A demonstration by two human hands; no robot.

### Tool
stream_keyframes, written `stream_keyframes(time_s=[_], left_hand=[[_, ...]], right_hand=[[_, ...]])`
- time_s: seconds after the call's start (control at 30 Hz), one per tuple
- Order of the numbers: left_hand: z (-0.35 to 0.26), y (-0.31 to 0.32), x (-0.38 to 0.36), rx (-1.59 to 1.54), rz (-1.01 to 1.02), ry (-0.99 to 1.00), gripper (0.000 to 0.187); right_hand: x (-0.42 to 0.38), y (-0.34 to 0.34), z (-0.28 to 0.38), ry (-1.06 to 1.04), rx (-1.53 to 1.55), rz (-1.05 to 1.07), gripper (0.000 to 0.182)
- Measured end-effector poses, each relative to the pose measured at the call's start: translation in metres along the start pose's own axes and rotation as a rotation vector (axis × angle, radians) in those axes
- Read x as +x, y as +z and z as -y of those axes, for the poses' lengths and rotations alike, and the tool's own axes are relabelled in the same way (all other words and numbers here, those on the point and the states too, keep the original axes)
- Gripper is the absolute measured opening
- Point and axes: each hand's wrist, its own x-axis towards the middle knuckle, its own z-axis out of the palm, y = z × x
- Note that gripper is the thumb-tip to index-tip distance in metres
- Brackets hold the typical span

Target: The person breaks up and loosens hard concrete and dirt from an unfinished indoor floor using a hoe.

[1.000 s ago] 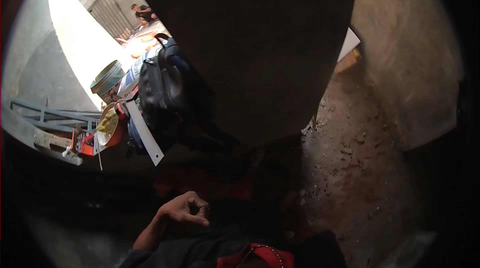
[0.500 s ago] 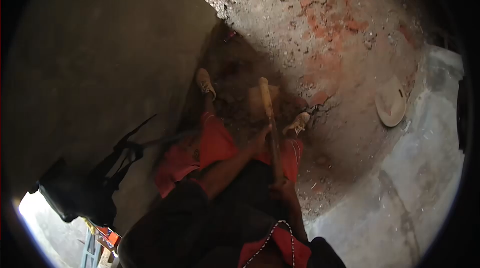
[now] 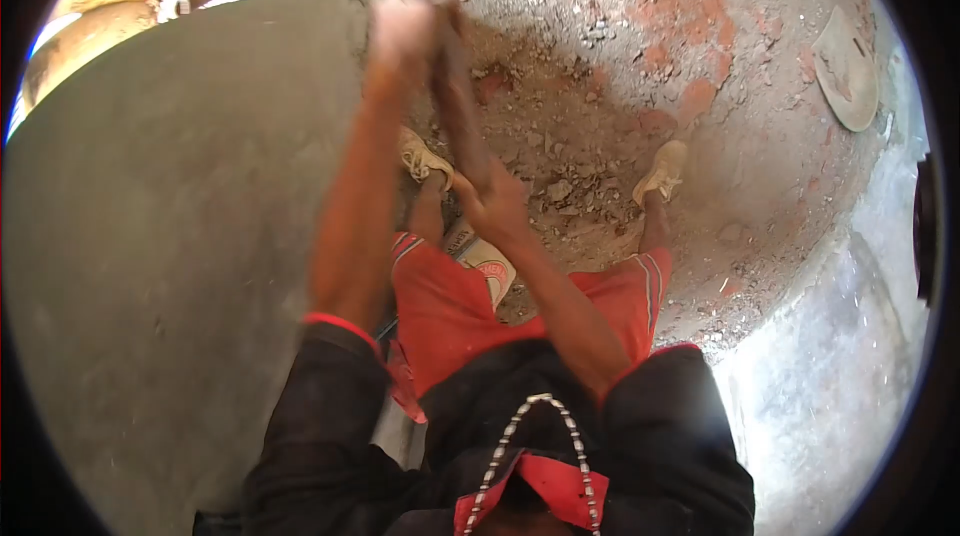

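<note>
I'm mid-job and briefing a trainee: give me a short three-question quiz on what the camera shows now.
1. True or false: the left hand and right hand are both on the long handle.
2. Which hand is nearer the red shorts?
A) left
B) right
3. Fill in: the person's two ____ stand with loose rubble between them.

Key: 1. true; 2. B; 3. shoes.

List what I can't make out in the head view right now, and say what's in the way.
- Head view: upper end of the long handle, cut off by the top edge.
- Head view: the handle's lower end, covered by the right hand.
- Head view: detail of the left hand, smeared by motion blur.
- Head view: rest of the printed bag, hidden by the red shorts.
</note>
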Motion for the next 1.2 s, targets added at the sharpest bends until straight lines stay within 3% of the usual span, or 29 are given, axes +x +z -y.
stream_keyframes(time_s=[0.03, 0.1, 0.17, 0.2, 0.3, 0.37, 0.47, 0.6, 0.7, 0.8, 0.9, 0.97, 1.0, 1.03, 1.07, 1.17, 1.2], left_hand=[[0.024, -0.019, 0.050, 0.090, -0.020, 0.031, 0.018], [0.043, -0.039, 0.080, 0.011, 0.124, 0.077, 0.024], [0.118, -0.059, 0.082, 0.195, 0.173, -0.054, 0.019], [0.174, -0.067, 0.086, 0.311, 0.127, -0.350, 0.019], [0.258, -0.058, 0.053, 0.162, 0.027, -0.632, 0.018], [0.235, -0.054, 0.057, -0.014, 0.131, -0.655, 0.014], [0.230, -0.054, 0.069, 0.024, 0.133, -0.539, 0.012], [0.197, -0.063, 0.110, 0.156, 0.206, -0.626, 0.011], [0.191, -0.072, 0.101, 0.177, 0.199, -0.602, 0.011], [0.166, -0.046, 0.042, 0.261, -0.105, -0.379, 0.013], [0.131, -0.059, 0.020, 0.043, 0.092, -0.172, 0.014], [0.063, -0.052, 0.029, -0.010, 0.029, 0.131, 0.012], [0.044, -0.062, 0.047, 0.002, 0.131, 0.396, 0.013], [0.021, -0.075, 0.064, 0.133, 0.280, 0.455, 0.018], [-0.006, -0.056, 0.062, 0.163, 0.059, 0.502, 0.019], [-0.001, -0.063, 0.084, 0.145, 0.221, 0.350, 0.029], [0.035, -0.070, 0.091, 0.227, 0.225, 0.275, 0.028]], right_hand=[[0.027, 0.020, 0.001, 0.062, -0.051, 0.021, 0.048], [0.042, 0.066, -0.024, 0.130, -0.062, -0.031, 0.048], [0.023, 0.114, -0.056, 0.107, -0.002, -0.169, 0.048], [-0.005, 0.142, -0.093, 0.149, -0.037, -0.188, 0.048], [-0.058, 0.127, -0.088, 0.517, 0.037, -0.068, 0.046], [-0.039, 0.103, -0.062, 0.618, 0.003, 0.038, 0.047], [-0.024, 0.102, -0.042, 0.636, 0.205, 0.017, 0.052], [0.018, 0.109, -0.032, 0.678, 0.078, 0.123, 0.048], [-0.002, 0.128, -0.036, 0.678, 0.126, 0.178, 0.051], [-0.036, 0.132, -0.077, 0.416, 0.128, -0.017, 0.052], [-0.036, 0.098, -0.063, 0.154, 0.070, -0.037, 0.050], [0.010, 0.097, -0.063, -0.069, 0.041, -0.021, 0.055], [0.041, 0.099, -0.052, -0.182, 0.024, -0.038, 0.053], [0.070, 0.101, -0.037, -0.175, 0.034, -0.073, 0.051], [0.092, 0.106, -0.022, -0.173, 0.047, -0.107, 0.049], [0.101, 0.121, -0.002, -0.001, -0.007, -0.131, 0.047], [0.078, 0.144, -0.026, 0.051, -0.137, -0.154, 0.047]])
